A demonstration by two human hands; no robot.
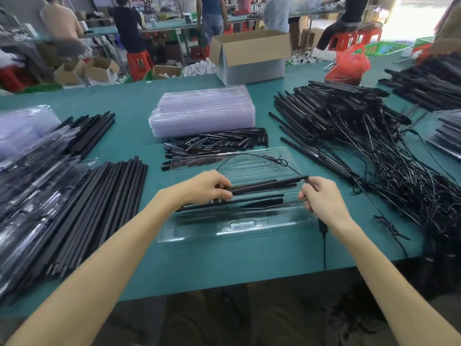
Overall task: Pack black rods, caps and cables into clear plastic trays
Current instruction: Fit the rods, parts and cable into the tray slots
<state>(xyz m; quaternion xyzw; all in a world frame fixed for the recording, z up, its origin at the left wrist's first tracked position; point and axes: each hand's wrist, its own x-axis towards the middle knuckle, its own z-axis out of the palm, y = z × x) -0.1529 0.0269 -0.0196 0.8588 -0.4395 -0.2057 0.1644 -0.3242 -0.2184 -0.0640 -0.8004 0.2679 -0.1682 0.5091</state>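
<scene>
An open clear plastic tray lies on the green table in front of me. My left hand grips the left end of a bundle of black rods held just above the tray. At the rods' right end, my right hand pinches a thin black cable that loops over the tray's far half; its plug hangs below my wrist. More black rods lie in the tray's grooves.
Black caps are heaped behind the tray, in front of a stack of empty trays. Loose rods lie at left, packed trays far left, tangled rods with cables at right. A cardboard box stands behind.
</scene>
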